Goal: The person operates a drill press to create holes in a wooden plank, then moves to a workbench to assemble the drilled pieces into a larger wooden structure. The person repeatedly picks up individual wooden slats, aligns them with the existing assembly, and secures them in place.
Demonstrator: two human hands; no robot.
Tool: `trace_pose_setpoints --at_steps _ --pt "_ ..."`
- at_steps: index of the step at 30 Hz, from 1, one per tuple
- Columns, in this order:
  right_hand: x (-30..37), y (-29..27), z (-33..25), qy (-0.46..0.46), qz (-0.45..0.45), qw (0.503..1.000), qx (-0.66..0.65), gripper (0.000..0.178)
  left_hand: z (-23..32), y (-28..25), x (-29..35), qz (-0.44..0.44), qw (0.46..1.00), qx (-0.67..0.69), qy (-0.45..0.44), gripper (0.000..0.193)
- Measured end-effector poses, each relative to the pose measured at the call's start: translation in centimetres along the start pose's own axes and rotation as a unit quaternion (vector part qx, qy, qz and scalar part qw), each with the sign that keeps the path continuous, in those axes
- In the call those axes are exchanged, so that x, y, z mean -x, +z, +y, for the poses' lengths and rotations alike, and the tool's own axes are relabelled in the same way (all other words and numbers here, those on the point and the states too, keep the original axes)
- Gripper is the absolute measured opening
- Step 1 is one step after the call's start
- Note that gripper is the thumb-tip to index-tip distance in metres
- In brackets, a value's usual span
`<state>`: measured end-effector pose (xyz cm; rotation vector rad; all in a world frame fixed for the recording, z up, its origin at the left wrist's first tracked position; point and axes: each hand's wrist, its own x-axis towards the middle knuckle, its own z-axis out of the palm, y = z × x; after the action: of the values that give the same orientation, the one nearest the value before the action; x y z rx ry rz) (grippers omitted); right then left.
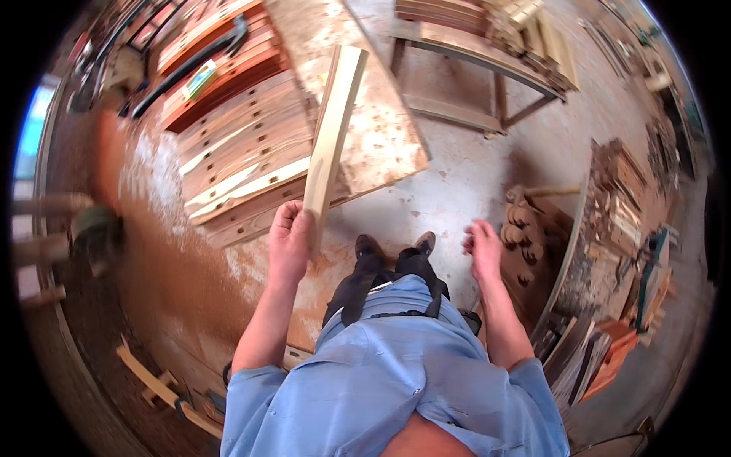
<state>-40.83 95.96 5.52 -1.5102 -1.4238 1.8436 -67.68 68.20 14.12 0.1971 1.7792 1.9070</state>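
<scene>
My left hand is closed round the near end of a wooden board. The board is long and narrow, with a pale face and a darker edge, and it slants up and away from me over the workbench. Beside its far side lie several wooden pieces with mortise holes, set in a row on the bench. Out to the right, my right hand hangs in the air with loosely bent fingers slightly apart and nothing visible in it.
Reddish boards lie at the far left with a dark clamp across them. Stacked lumber rests on a metal-framed table at the back. To the right stands a cluttered bench beside rounded wooden pieces. Sawdust covers the floor at left.
</scene>
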Motion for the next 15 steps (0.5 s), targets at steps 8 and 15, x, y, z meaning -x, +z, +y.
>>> trace_pose_setpoints --at_steps 8,15 --pt "4.3 8.1 -9.0 -0.135 -0.150 0.977 -0.073 0.044 -0.1 15.8 -0.2 -0.140 0.858 -0.424 0.253 0.027" --pt "-0.1 0.4 -4.4 -0.033 0.095 0.989 -0.111 0.041 -4.2 25.3 1.6 -0.382 0.612 -0.464 0.514 0.026"
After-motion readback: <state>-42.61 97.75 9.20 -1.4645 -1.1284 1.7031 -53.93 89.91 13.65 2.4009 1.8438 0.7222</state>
